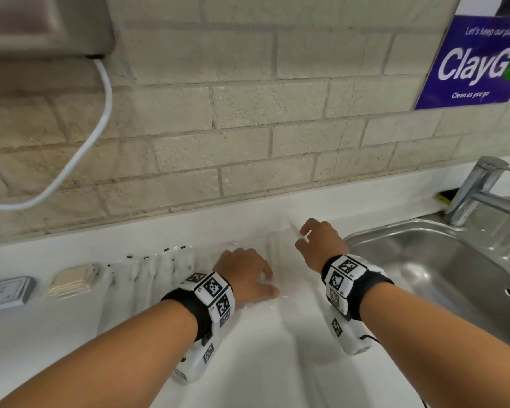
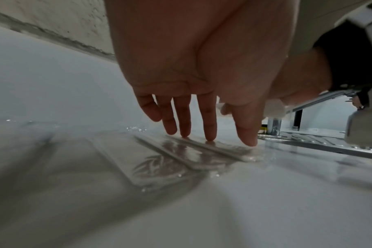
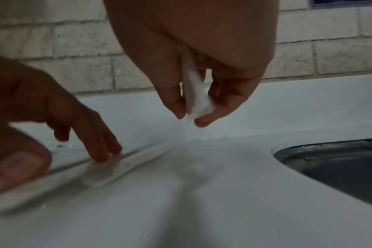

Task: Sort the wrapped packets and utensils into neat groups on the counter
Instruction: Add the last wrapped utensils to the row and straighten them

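Observation:
Several clear-wrapped packets [image 2: 187, 156] lie side by side on the white counter [image 1: 248, 363]. My left hand [image 1: 267, 279] presses on them with straight fingertips [image 2: 210, 134], and the right wrist view shows the same contact on a packet [image 3: 117, 166]. Just to the right and a little above the counter, my right hand [image 1: 302, 235] pinches a thin white wrapped utensil [image 3: 194, 97] between thumb and fingers, so that it hangs downward. Further left, a row of wrapped packets [image 1: 147, 278] lies in a neat line.
A small box of toothpicks [image 1: 71, 281] and a flat metal holder [image 1: 6, 293] sit at the far left. A steel sink [image 1: 424, 260] with a tap [image 1: 477, 189] is at the right. The tiled wall [image 1: 248, 128] runs close behind.

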A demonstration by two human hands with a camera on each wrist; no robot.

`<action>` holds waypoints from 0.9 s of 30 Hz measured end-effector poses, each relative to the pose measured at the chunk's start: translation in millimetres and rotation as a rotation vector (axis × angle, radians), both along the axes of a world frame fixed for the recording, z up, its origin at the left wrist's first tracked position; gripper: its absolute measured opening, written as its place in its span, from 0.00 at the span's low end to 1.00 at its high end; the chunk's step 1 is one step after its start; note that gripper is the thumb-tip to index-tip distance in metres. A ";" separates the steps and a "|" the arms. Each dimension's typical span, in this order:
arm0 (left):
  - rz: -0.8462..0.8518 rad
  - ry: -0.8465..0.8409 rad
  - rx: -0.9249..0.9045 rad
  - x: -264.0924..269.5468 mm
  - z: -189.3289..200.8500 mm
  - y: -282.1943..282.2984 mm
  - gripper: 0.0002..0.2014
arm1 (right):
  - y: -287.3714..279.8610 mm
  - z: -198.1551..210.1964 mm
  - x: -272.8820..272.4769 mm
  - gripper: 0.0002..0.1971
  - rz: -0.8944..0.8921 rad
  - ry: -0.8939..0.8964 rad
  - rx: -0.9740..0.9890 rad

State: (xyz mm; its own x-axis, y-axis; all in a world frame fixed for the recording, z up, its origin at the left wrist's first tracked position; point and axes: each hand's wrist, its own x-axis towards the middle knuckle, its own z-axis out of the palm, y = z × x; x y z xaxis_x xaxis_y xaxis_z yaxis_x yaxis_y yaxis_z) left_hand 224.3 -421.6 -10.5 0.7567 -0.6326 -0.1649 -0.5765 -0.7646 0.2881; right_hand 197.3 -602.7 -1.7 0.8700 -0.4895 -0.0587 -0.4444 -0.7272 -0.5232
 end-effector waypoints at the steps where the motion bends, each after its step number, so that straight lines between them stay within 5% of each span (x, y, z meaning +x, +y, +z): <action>1: -0.005 -0.018 0.010 1.5 -0.5 2.3 0.22 | 2.2 -1.9 -0.6 0.11 0.007 0.030 -0.056; 8: -0.016 0.011 0.047 3.3 -4.7 7.7 0.23 | 16.4 -24.1 4.7 0.21 0.042 0.242 -0.083; 14: -0.034 0.004 0.035 -1.1 -7.4 0.6 0.28 | 4.9 -29.1 5.4 0.18 0.048 0.217 -0.078; 18: -0.120 -0.017 0.076 -6.2 -8.5 -10.4 0.21 | -1.0 -26.1 -1.9 0.22 0.102 0.122 -0.079; 27: -0.086 -0.073 0.086 -10.6 -9.9 -28.3 0.22 | -1.1 -31.2 -29.2 0.11 0.296 0.286 -0.246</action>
